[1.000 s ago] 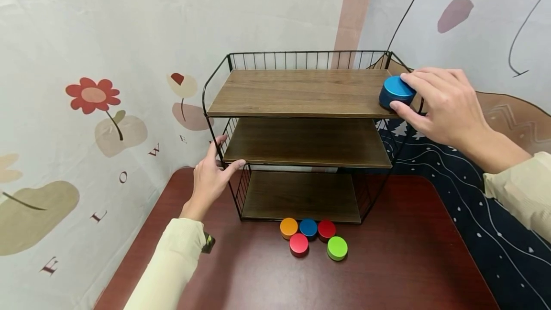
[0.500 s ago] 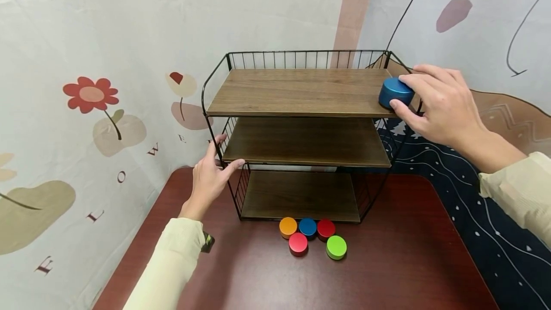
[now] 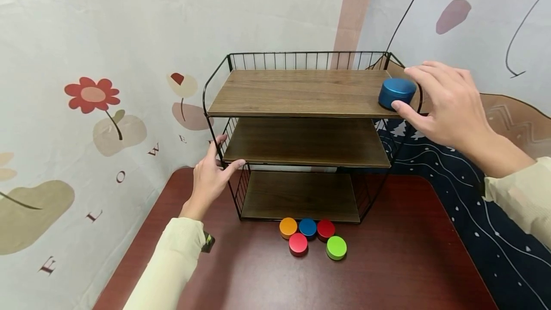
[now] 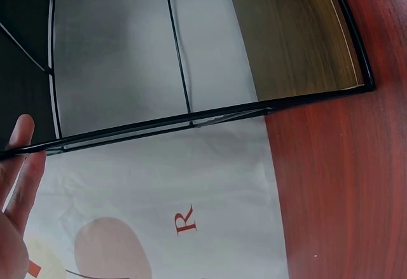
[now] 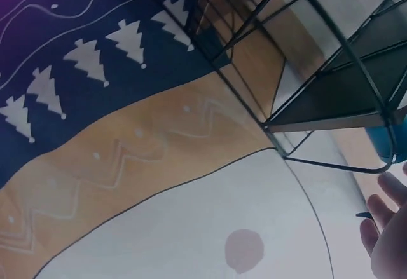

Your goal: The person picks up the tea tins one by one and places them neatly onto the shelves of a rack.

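- My right hand [image 3: 449, 104] had its fingers on top of the blue tin [image 3: 397, 94] half a second ago. Now those fingers are up off it and spread.
- My right thumb is still close to the front of the tin. I can't tell if it is touching.
- The tin has not moved. It stands flat at the front right corner of the top shelf [image 3: 301, 92].
- I think this means the tin is standing by itself, and my right hand is letting it go.
- My left hand [image 3: 208, 178] has not changed. It holds the left side of the rack [image 3: 301, 197], with my thumb at the front edge of the middle shelf [image 3: 305, 142] and my fingers by the side wires.
- To me, that looks like a way to keep the rack steady.
- The five little pieces on the table [image 3: 409, 252] are just the same too: orange piece [image 3: 288, 228], small blue piece [image 3: 308, 228], dark red piece [image 3: 325, 229], pinky red piece [image 3: 298, 244] and green piece [image 3: 336, 248]. They are in front of the rack, and neither hand is near them.
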`<action>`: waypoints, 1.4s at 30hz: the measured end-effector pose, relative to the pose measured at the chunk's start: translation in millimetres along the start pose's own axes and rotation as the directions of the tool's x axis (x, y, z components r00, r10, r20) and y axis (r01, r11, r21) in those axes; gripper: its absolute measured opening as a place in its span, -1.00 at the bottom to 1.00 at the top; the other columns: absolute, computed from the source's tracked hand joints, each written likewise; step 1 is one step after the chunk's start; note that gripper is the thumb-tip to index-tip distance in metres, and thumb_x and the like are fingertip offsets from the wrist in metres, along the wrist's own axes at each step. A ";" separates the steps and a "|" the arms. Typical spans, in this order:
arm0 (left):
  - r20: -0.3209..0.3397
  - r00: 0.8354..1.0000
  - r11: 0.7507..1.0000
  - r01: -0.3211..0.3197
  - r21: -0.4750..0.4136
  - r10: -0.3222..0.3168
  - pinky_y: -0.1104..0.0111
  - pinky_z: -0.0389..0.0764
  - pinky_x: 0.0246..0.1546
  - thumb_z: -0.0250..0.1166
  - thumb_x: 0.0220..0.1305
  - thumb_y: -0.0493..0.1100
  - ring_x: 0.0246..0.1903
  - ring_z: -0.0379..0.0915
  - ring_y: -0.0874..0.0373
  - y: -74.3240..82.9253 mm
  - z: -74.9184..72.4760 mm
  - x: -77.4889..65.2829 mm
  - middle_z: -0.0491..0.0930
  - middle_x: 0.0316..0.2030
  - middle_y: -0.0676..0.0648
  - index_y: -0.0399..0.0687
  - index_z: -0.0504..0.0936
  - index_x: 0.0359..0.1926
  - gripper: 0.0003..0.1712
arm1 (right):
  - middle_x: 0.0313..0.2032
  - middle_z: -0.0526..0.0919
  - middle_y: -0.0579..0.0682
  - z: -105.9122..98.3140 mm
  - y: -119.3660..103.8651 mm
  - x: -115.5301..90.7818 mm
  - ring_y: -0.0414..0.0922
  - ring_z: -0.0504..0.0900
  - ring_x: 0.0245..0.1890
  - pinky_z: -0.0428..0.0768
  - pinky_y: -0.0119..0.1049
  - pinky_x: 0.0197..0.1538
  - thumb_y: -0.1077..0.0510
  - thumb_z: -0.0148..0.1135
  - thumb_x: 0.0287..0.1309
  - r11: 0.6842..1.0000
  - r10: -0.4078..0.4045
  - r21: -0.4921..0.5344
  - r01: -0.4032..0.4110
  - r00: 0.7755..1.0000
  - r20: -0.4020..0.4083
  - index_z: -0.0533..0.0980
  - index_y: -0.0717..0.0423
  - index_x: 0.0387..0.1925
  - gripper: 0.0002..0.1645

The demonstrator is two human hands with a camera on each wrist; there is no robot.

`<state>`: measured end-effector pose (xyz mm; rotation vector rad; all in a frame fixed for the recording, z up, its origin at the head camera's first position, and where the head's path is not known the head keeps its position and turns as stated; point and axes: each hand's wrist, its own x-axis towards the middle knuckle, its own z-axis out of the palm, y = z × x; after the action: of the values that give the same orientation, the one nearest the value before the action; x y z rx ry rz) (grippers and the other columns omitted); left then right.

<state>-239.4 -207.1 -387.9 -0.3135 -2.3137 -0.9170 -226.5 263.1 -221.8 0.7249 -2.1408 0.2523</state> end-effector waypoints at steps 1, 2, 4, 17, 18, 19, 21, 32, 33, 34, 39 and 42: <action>0.001 1.000 1.000 0.000 0.000 0.000 0.25 0.20 -0.59 0.56 0.03 0.09 -0.77 0.12 0.29 -0.1 0.1 -0.1 0.38 -0.70 0.00 0.11 0.37 0.40 -0.08 | 0.09 0.58 0.30 0.2 -1.2 -1.9 0.24 0.46 0.18 0.28 0.24 0.02 -0.46 -0.04 0.26 1.000 -0.015 0.005 0.015 1.000 -0.027 0.52 0.25 0.18 -0.08; 0.001 1.000 1.000 -0.001 0.000 0.001 0.24 0.19 -0.59 0.56 0.03 0.09 -0.77 0.11 0.29 -0.1 0.1 -0.1 0.38 -0.71 0.00 0.11 0.37 0.39 -0.08 | 0.09 0.58 0.31 0.6 -2.5 -3.8 0.25 0.47 0.15 0.27 0.23 0.00 -0.47 -0.05 0.26 1.000 -0.028 0.009 0.029 0.998 -0.052 0.52 0.27 0.18 -0.07; 0.001 1.000 1.000 -0.003 0.000 0.003 0.24 0.19 -0.59 0.56 0.03 0.10 -0.78 0.10 0.30 -0.2 0.3 0.0 0.37 -0.72 0.01 0.12 0.37 0.39 -0.08 | 0.09 0.57 0.32 1.3 -5.5 -8.4 0.26 0.48 0.11 0.27 0.22 -0.04 -0.44 -0.02 0.27 0.998 -0.054 0.019 0.055 0.994 -0.094 0.52 0.29 0.18 -0.08; 0.001 1.000 1.000 -0.005 0.005 0.005 0.24 0.19 -0.60 0.56 0.03 0.10 -0.78 0.12 0.24 0.0 -0.1 0.5 0.28 -0.80 0.05 0.11 0.36 0.39 -0.08 | 0.01 0.60 0.30 6.6 -33.3 -29.9 0.29 0.52 -0.15 0.31 0.01 -0.10 -0.47 0.05 0.22 0.995 0.007 0.094 0.020 0.962 -0.271 0.57 0.31 0.05 -0.09; 0.000 1.000 1.000 -0.007 0.005 0.007 0.24 0.18 -0.60 0.56 0.02 0.10 -0.78 0.12 0.22 0.1 -0.1 0.6 0.26 -0.81 0.07 0.11 0.36 0.39 -0.08 | 0.01 0.60 0.30 7.3 -35.7 -32.1 0.29 0.52 -0.16 0.32 0.00 -0.10 -0.46 0.06 0.22 0.995 0.009 0.098 0.019 0.960 -0.279 0.57 0.31 0.04 -0.10; 0.000 1.000 1.000 -0.007 0.006 0.007 0.24 0.18 -0.61 0.56 0.02 0.10 -0.78 0.12 0.21 0.1 0.0 0.7 0.24 -0.82 0.08 0.11 0.36 0.39 -0.08 | 0.00 0.61 0.30 8.4 -38.1 -34.2 0.28 0.53 -0.16 0.33 -0.03 -0.11 -0.46 0.06 0.22 0.994 0.012 0.104 0.019 0.958 -0.288 0.58 0.31 0.03 -0.10; -0.001 1.000 1.000 -0.009 0.005 0.009 0.24 0.18 -0.61 0.56 0.03 0.10 -0.78 0.12 0.21 0.1 0.4 1.1 0.23 -0.82 0.09 0.11 0.37 0.39 -0.08 | -0.01 0.62 0.30 11.0 -41.5 -38.9 0.28 0.54 -0.15 0.33 -0.08 -0.11 -0.46 0.07 0.22 0.993 0.012 0.114 0.022 0.956 -0.292 0.58 0.32 0.01 -0.11; 0.000 1.000 1.000 0.000 0.007 0.000 0.24 0.20 -0.60 0.56 0.03 0.11 -0.78 0.13 0.23 0.7 -0.3 0.0 0.30 -0.78 0.05 0.11 0.37 0.38 -0.08 | -0.01 0.65 0.27 27.4 -51.5 -69.1 0.22 0.59 -0.08 0.38 -0.28 0.11 -0.40 0.10 0.24 0.986 0.001 0.162 0.035 0.976 -0.220 0.59 0.31 0.04 -0.16; 0.000 1.000 1.000 0.000 0.007 0.000 0.24 0.19 -0.60 0.56 0.02 0.10 -0.78 0.13 0.22 0.8 -0.6 -0.1 0.27 -0.81 0.06 0.10 0.37 0.38 -0.08 | -0.01 0.65 0.27 30.3 -52.5 -72.1 0.22 0.60 -0.07 0.36 -0.33 0.16 -0.38 0.12 0.24 0.984 0.005 0.173 0.033 0.976 -0.219 0.59 0.31 0.04 -0.17; -0.001 1.000 1.000 0.001 0.006 -0.001 0.23 0.19 -0.60 0.57 0.02 0.10 -0.78 0.12 0.21 0.8 -0.7 0.1 0.26 -0.82 0.08 0.10 0.37 0.38 -0.08 | -0.01 0.65 0.27 33.5 -53.5 -75.3 0.22 0.60 -0.06 0.32 -0.39 0.21 -0.37 0.13 0.24 0.983 0.010 0.182 0.031 0.976 -0.218 0.59 0.32 0.05 -0.18; 0.000 1.000 1.000 0.008 0.005 -0.008 0.23 0.17 -0.61 0.57 0.02 0.10 -0.79 0.13 0.17 0.7 -1.0 0.4 0.20 -0.84 0.11 0.10 0.37 0.38 -0.08 | 0.01 0.64 0.26 51.6 -59.2 -90.6 0.20 0.60 -0.05 0.23 -0.48 0.29 -0.32 0.16 0.26 0.975 0.028 0.221 0.016 0.981 -0.194 0.58 0.33 0.05 -0.22; 0.004 1.000 1.000 0.011 0.003 -0.011 0.23 0.18 -0.62 0.56 0.02 0.11 -0.78 0.14 0.16 0.9 -0.5 0.2 0.21 -0.84 0.11 0.10 0.37 0.38 -0.08 | 0.01 0.64 0.24 61.2 -62.4 -100.3 0.17 0.59 -0.04 0.22 -0.50 0.28 -0.31 0.15 0.27 0.972 0.026 0.236 0.014 0.986 -0.164 0.58 0.31 0.07 -0.24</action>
<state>-238.9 -206.8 -387.0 -0.3014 -2.3224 -0.9187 -182.6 228.1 -342.4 0.8035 -1.9735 0.5597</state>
